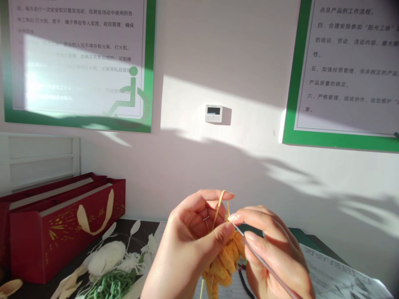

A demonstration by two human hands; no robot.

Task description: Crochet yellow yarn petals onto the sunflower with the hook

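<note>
My left hand (196,245) pinches a piece of orange-yellow crochet work (222,263) between thumb and fingers. A strand of yellow yarn (219,209) loops over its raised index finger. In my right hand (274,245) is a crochet hook (262,259) with a metal tip and a brownish handle, held like a pen. The hook's tip meets the top edge of the crochet work, close to my left thumb. The fingers hide part of the stitches there. Below, the piece hangs in puffy, bumpy folds.
On the left stand dark red gift bags (77,224) with a cream ribbon handle. Nearby lie a white yarn ball (107,257) and tangled green yarn (114,284). Printed paper (339,274) and a green mat (307,245) lie right. Green-framed posters (151,66) and a small control panel (213,113) hang on the wall.
</note>
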